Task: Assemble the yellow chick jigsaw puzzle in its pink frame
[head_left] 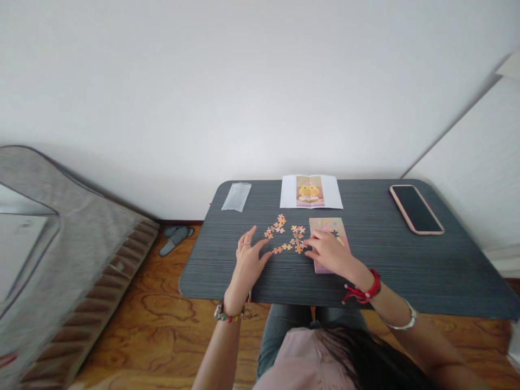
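Head view: left hand (248, 263), grip spread, beside puzzle pieces (287, 247) on desk (385, 260); right hand (330, 252) over puzzle board (323, 222), grip indeterminable.

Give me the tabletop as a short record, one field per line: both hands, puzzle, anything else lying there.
Left hand: open, beside the jigsaw pieces
Right hand: over the puzzle board, fingertips near pieces; grip unclear
Jigsaw pieces: loosely scattered, left of the board
Printed sheet: beyond the board, yellow character pictured
Plastic sleeve: far left
Smartphone: right side, screen dark
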`<state>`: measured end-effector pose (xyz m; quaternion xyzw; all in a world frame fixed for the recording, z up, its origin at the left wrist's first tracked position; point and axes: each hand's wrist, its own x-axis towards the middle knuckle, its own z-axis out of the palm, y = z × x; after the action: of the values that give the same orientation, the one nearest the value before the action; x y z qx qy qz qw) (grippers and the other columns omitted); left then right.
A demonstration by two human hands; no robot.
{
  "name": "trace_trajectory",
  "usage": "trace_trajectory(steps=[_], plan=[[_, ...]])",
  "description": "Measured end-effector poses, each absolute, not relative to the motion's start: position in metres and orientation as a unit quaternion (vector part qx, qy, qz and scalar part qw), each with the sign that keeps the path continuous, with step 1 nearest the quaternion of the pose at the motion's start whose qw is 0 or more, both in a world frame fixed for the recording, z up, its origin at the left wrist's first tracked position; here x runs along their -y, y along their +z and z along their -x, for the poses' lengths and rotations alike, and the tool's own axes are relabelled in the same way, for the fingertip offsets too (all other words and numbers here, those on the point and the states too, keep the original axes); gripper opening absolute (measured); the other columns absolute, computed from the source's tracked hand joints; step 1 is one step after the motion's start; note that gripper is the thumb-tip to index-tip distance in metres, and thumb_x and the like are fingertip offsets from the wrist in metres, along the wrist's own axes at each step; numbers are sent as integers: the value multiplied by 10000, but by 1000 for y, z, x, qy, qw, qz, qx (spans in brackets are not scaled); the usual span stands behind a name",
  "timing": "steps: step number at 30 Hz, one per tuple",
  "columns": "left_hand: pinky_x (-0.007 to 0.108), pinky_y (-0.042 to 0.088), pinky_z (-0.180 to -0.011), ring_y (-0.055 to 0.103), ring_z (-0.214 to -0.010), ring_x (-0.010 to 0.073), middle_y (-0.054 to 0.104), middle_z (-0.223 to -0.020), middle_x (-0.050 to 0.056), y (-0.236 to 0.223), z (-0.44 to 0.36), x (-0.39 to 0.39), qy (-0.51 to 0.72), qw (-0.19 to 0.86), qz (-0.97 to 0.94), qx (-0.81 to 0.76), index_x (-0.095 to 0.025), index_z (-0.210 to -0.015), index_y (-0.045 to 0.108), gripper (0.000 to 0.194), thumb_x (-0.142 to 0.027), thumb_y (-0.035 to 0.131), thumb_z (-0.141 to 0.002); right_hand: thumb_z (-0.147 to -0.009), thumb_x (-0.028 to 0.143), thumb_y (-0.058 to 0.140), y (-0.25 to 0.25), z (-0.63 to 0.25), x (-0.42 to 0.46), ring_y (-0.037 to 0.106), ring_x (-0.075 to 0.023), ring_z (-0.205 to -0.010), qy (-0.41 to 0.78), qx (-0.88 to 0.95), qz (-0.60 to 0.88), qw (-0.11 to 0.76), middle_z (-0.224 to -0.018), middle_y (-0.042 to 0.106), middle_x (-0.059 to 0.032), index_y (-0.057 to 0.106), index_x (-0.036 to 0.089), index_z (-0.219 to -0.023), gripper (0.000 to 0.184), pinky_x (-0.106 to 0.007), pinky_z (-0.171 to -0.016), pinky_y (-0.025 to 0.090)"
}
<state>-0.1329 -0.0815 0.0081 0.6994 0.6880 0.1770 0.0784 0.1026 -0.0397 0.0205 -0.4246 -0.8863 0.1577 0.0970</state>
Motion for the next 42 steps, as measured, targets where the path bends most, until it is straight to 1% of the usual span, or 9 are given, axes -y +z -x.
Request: trace_trajectory(steps=[6, 11, 19, 24, 28, 33, 37, 40, 42], plan=[[470, 380, -994, 384, -1220, 296, 411, -1344, 114, -4, 124, 89, 193, 83, -695, -687, -212, -970, 672, 237, -197, 636, -736, -844, 203, 541, 19, -87, 33, 557, -186, -837, 161, 893, 409, 100, -892, 579, -80, 665, 154, -895, 143, -306, -750, 441], [471, 416, -956, 377, -1223, 300, 408, -1347, 103, -11, 112, 93, 197, 90, -699, -681, -228, -983, 664, 260, -180, 633, -729, -820, 198, 573, 9, -83, 34, 562, -203, -886, 165, 895, 401, 101, -906, 582, -82, 652, 162, -951, 157, -328, -783, 444], [472, 430, -938, 376, -1220, 307, 408, -1344, 111, -18, 108, 95, 207, 90, -688, -690, -224, -1036, 640, 290, -202, 613, -748, -792, 168, 603, 2, -79, 38, 558, -218, -885, 144, 903, 399, 65, -919, 571, -92, 600, 140, -860, 74, -331, -771, 440], [465, 427, -944, 373, -1219, 300, 405, -1342, 102, -16, 108, 95, 213, 91, -686, -690, -226, -1029, 639, 282, -197, 610, -751, -807, 214, 595, 2, -78, 41, 552, -229, -878, 119, 913, 386, 55, -913, 566, -93, 579, 139, -857, 92, -353, -761, 441], [460, 424, -948, 363, -1226, 299, 397, -1345, 116, -14, 105, 94, 215, 96, -689, -686, -216, -1030, 642, 269, -194, 591, -767, -817, 237, 585, 2, -76, 48, 549, -239, -893, 103, 917, 383, 52, -928, 567, -100, 578, 136, -849, 107, -381, -794, 437], [474, 406, -967, 355, -1235, 292, 394, -1353, 82, -8, 99, 86, 214, 102, -689, -685, -235, -965, 657, 212, -203, 599, -764, -809, 204, 592, 5, -80, 49, 551, -234, -917, 141, 912, 380, 69, -911, 569, -91, 592, 137, -851, 79, -375, -820, 432], [489, 411, -956, 348, -1240, 297, 398, -1357, 74, -6, 93, 80, 197, 114, -691, -686, -231, -871, 665, 139, -185, 609, -752, -797, 170, 599, 11, -82, 41, 558, -203, -869, 179, 904, 379, 80, -903, 565, -75, 616, 156, -859, 66, -332, -781, 444], [470, 418, -949, 352, -1239, 291, 398, -1356, 81, -8, 91, 80, 196, 117, -689, -688, -219, -824, 660, 96, -188, 582, -777, -796, 161, 596, 13, -76, 35, 553, -192, -869, 177, 901, 386, 89, -915, 560, -75, 627, 162, -895, 104, -312, -773, 442], [458, 423, -944, 353, -1238, 285, 396, -1355, 81, -10, 90, 81, 200, 115, -688, -688, -214, -809, 655, 98, -186, 563, -790, -793, 174, 602, 13, -68, 32, 546, -206, -891, 156, 905, 388, 74, -928, 558, -85, 629, 157, -892, 104, -320, -777, 437]])
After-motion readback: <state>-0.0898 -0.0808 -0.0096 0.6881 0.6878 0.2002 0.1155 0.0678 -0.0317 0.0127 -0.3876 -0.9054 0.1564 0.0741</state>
